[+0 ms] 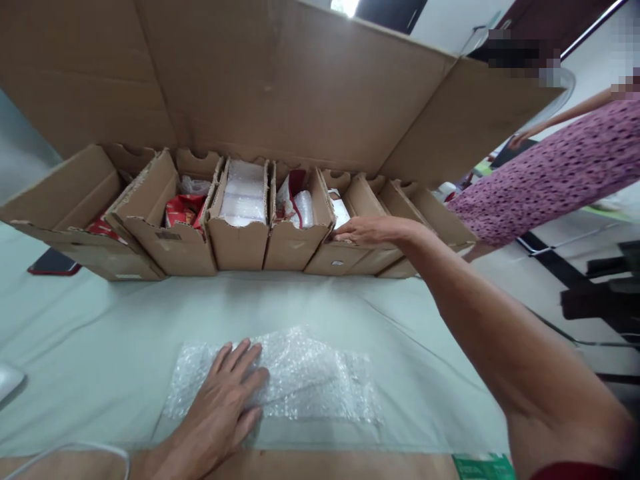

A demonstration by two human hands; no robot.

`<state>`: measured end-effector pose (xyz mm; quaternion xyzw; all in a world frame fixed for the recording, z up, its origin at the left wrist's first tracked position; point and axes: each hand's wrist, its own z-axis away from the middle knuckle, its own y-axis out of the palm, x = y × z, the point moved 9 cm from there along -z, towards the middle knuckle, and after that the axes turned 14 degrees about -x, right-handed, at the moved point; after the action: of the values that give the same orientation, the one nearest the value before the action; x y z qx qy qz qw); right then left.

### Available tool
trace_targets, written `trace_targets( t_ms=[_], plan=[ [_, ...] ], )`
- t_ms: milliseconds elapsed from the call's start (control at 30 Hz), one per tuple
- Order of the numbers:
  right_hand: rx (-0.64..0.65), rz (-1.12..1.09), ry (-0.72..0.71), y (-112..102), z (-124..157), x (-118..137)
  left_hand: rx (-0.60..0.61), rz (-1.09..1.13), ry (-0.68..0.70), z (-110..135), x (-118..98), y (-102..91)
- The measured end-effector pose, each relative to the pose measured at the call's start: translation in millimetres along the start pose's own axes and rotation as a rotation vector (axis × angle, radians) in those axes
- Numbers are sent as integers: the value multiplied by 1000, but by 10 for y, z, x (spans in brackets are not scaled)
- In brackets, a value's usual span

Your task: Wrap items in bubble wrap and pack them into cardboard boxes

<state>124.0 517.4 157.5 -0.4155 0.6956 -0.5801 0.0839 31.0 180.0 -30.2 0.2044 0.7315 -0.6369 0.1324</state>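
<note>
My left hand [227,397] lies flat with fingers spread on a sheet of clear bubble wrap [315,380], which rests on the cloth-covered table. My right hand [370,230] reaches forward over the front edge of a cardboard bin [337,259]. A white item [339,210] sits in that bin, right beside my right fingers. The fingertips dip behind the bin's edge, so whether they grip anything is hidden.
Several cardboard bins [240,247] stand in a row before a tall cardboard panel [300,93]. They hold red packets [184,211] and bubble-wrapped items [244,193]. A phone [54,261] lies left. A white cable [75,447] crosses the near edge. A person in patterned purple clothing [545,167] stands right.
</note>
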Motion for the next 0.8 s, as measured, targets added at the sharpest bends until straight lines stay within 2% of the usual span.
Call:
trace_targets(
  t_ms=[100,167,267,367,433,500,567,600,633,667,733,800],
  plan=[
    [469,-75,-112,416,117,173,-5,-10,-6,1,-24,-1],
    [528,-67,-89,502,166,192,-20,-14,-10,4,-29,-10],
    [375,100,117,481,161,21,-26,-21,-14,8,-16,-13],
    [217,225,227,262,222,-45,-14,-20,-8,7,6,-9],
    [54,193,220,-74,314,28,-31,18,0,-2,5,-51],
    [-236,60,172,-577,506,180,-120,93,-29,-27,12,-187],
    [-517,-140,90,-1020,847,375,-239,220,-128,-57,58,-373],
    [-587,-239,47,-1123,1035,479,-279,317,-202,-72,93,-449],
    [-597,-333,10,-1126,1205,588,-305,443,-276,-89,124,-506],
    [-561,-423,-26,-1042,1352,708,-318,598,-346,-111,145,-542],
    [-410,-574,-73,-683,1581,943,-317,937,-467,-158,161,-565],
    [-245,-680,-70,-218,1736,1112,-289,1182,-544,-192,154,-555]
  ],
)
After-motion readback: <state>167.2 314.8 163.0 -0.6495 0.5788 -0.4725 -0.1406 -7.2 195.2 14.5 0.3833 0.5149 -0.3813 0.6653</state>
